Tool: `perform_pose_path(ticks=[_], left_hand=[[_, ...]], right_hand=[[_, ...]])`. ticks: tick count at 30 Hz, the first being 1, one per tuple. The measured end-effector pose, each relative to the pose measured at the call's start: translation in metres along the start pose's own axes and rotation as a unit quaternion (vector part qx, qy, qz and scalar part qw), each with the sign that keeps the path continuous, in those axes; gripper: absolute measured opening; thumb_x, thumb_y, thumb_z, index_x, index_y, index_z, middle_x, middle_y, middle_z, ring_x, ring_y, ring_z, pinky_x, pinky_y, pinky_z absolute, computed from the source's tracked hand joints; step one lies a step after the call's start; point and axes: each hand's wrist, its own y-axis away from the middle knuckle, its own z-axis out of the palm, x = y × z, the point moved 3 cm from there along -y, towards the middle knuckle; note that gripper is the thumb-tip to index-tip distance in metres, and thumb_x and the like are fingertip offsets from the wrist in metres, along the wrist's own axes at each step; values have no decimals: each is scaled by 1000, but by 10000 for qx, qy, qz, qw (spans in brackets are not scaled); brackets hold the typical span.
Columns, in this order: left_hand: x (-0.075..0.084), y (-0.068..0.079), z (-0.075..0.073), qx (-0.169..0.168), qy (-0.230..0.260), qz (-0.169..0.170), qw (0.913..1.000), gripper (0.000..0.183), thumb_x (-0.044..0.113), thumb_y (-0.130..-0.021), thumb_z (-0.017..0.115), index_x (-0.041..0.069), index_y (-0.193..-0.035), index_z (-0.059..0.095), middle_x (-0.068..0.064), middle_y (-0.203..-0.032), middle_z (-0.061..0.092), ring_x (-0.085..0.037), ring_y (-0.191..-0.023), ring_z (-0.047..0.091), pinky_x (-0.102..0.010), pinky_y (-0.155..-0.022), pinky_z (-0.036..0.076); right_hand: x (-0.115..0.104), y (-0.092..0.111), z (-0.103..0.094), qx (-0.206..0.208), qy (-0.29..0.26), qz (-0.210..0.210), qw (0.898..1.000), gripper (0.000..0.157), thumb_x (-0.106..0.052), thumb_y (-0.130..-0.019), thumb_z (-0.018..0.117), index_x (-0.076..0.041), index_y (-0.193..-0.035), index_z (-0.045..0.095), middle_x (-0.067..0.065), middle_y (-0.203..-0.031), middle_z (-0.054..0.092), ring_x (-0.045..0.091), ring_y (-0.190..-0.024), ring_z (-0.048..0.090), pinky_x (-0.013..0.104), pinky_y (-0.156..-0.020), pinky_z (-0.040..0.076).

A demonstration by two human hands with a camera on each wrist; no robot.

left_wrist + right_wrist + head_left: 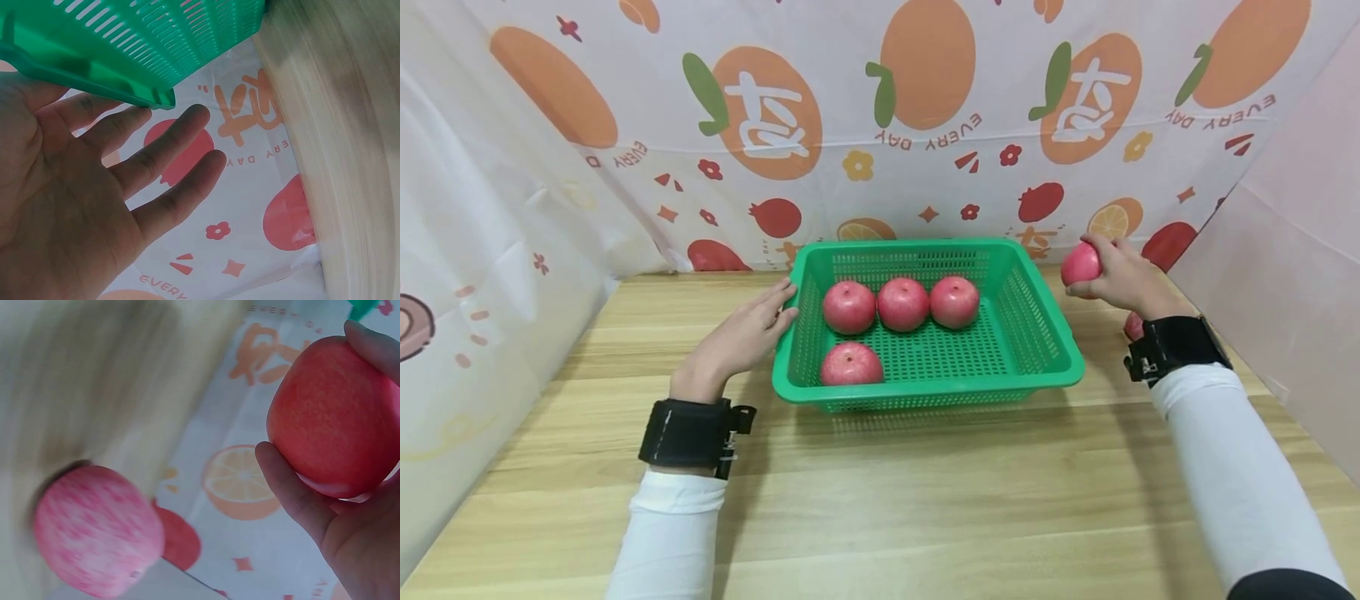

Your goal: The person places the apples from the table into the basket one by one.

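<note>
A green plastic basket point(925, 388) stands on the wooden table, with several pinkish-red apples inside. Three apples, among them the middle one point(903, 304), form a row along its back; another apple point(852, 364) lies at the front left. My left hand point(741, 337) touches the basket's left rim, its fingers mostly straight and spread in the left wrist view. Right of the basket, my right hand point(1116, 273) grips an apple point(334, 419) between thumb and fingers, raised above the table. Below that hand, a paler streaked apple point(99, 531) rests on the table, mostly hidden by the wrist in the head view.
A white sheet point(925, 183) printed with fruit hangs behind the table point(880, 500). More pale cloth point(497, 275) covers the left side, and a plain light panel point(1285, 275) borders the right. Each wrist wears a black strap point(688, 433).
</note>
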Motion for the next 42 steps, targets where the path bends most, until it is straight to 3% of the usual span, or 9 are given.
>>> perform_pose_path(ticks=[12,25,33,42], left_hand=[[0,0,-1,31,6,40,10000,57,20,-110,44,-9,-155,26,-26,-164,19,-44,-150,19,-61,-117,22],[1,1,1,49,-17,22,10000,57,20,-110,44,-8,-156,26,-25,-164,19,-43,-150,19,-61,-117,22],[1,1,1,51,-18,46,10000,57,20,-110,44,-9,-156,26,-26,-164,19,-44,-150,19,-61,-117,23],[1,1,0,45,40,27,10000,57,20,-110,43,-9,-156,26,-26,-164,18,-44,-150,19,-60,-118,22]], right_hand=[[-36,1,-25,531,-39,-457,9975,81,-28,-87,78,-4,-151,34,34,-140,33,55,-118,40,73,-89,46],[-61,3,-30,489,41,-641,9967,77,-28,-86,78,-5,-148,39,31,-138,39,51,-123,37,72,-88,48],[-64,1,-27,421,81,-736,9964,74,-27,-84,80,-5,-144,42,29,-135,43,50,-124,37,70,-87,49],[-74,0,-26,293,335,-781,9959,81,-39,-84,79,-6,-148,41,27,-137,43,50,-122,39,69,-87,49]])
